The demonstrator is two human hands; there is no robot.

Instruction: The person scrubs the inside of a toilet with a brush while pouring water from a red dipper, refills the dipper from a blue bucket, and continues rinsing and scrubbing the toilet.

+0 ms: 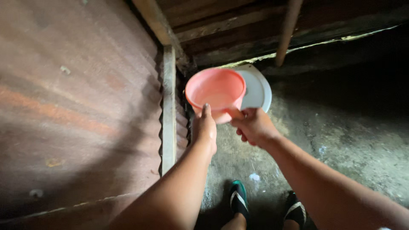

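Note:
A pink plastic basin is held up in front of me, its open side tilted toward the camera. My left hand grips its lower rim with the thumb pressed on the edge. On the right side of the rim, my right hand holds the basin with curled fingers. Behind the basin a white round lid or plate leans near the wall.
A rusty corrugated metal sheet with a wooden post stands on the left. Wooden beams and a pole run overhead. My feet in dark sandals stand on the rough concrete floor.

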